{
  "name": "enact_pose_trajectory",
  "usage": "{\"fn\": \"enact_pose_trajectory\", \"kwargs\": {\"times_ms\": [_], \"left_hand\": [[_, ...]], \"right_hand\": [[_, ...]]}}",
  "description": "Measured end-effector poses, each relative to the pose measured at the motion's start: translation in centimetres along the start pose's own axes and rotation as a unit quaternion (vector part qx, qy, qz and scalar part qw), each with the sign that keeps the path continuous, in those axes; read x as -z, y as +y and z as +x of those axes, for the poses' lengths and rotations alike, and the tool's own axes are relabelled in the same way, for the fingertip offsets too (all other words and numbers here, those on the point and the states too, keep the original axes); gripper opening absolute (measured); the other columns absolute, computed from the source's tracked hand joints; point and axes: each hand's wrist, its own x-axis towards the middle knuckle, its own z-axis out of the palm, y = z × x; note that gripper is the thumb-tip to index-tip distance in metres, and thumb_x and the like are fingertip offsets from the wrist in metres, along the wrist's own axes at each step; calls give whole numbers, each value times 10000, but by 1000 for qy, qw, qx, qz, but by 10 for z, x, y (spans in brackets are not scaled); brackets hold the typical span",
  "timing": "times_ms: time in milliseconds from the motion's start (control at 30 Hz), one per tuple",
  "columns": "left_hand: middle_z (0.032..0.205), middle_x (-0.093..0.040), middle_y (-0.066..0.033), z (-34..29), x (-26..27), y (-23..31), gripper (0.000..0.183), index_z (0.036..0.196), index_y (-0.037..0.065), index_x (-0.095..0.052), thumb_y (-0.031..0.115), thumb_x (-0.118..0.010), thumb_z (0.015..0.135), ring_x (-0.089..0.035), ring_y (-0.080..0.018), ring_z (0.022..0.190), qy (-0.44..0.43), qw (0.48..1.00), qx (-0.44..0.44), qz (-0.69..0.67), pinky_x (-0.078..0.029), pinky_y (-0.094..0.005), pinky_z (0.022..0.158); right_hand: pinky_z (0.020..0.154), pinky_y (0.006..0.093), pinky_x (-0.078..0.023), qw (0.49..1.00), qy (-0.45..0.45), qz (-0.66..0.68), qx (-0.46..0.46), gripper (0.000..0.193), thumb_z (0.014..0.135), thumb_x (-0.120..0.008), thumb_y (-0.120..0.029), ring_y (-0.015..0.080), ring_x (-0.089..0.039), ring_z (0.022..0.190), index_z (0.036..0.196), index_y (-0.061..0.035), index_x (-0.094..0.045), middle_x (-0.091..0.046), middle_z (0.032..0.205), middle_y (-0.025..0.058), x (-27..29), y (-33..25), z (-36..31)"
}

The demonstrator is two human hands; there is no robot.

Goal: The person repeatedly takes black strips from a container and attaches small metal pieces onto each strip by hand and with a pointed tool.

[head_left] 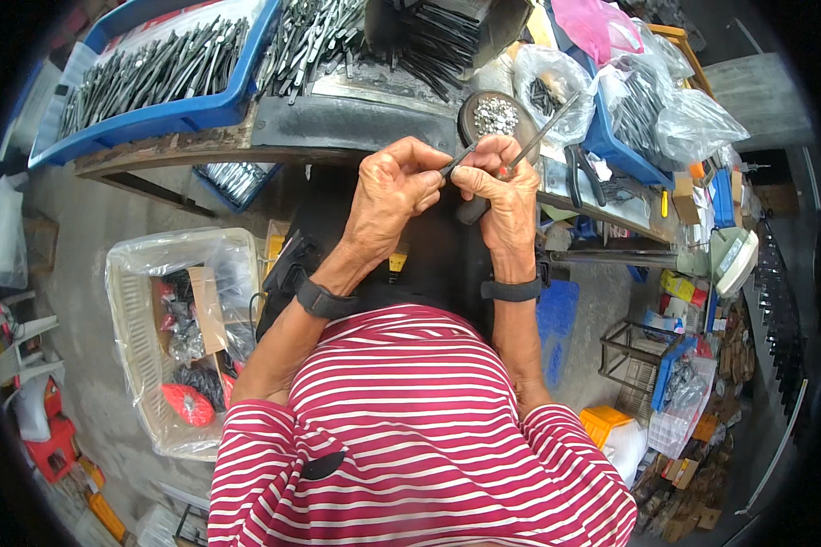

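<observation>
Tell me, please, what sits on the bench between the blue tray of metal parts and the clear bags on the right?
In the head view, between the blue tray and the clear bags lie loose dark metal tools and a round dish of small silver pieces.

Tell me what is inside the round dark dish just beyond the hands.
The round dark dish holds a heap of small shiny silver metal pieces. The right hand and the long grey metal tool it holds cover the dish's near edge, so anything there stays hidden.
</observation>
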Motion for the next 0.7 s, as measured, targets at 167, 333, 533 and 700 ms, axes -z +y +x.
{"fn": "enact_pose_trajectory", "kwargs": {"times_ms": [167,333,533,700], "left_hand": [[660,-476,7,0,-15,4,118,863,-46,-532,-71,-474,764,-373,-21,528,63,997,-19,36,-296,-167,447],[670,-474,8,6,-13,0,117,856,-53,-533,-78,-464,765,-360,-17,529,85,993,-67,56,-306,-169,455],[646,-466,17,8,-10,3,114,899,-36,-538,-41,-487,797,-359,-19,525,45,999,-27,0,-289,-152,448],[704,-527,-39,7,-18,3,109,834,-44,-544,-65,-458,771,-467,-69,576,108,970,-83,203,-388,-205,525]], "right_hand": [[501,182,-400,999,25,-24,8,320,639,-702,27,78,-540,588,908,-18,-535,-608,706,45,-4,-1,3],[511,179,-406,998,44,-46,19,309,649,-693,26,74,-544,600,922,-8,-550,-610,713,38,-6,0,5],[502,170,-399,998,29,-44,17,249,666,-684,13,64,-543,601,888,1,-573,-616,728,36,-4,-4,6],[496,165,-396,994,62,-81,38,253,670,-679,14,60,-540,601,899,7,-570,-617,729,38,-10,-5,7]]}}
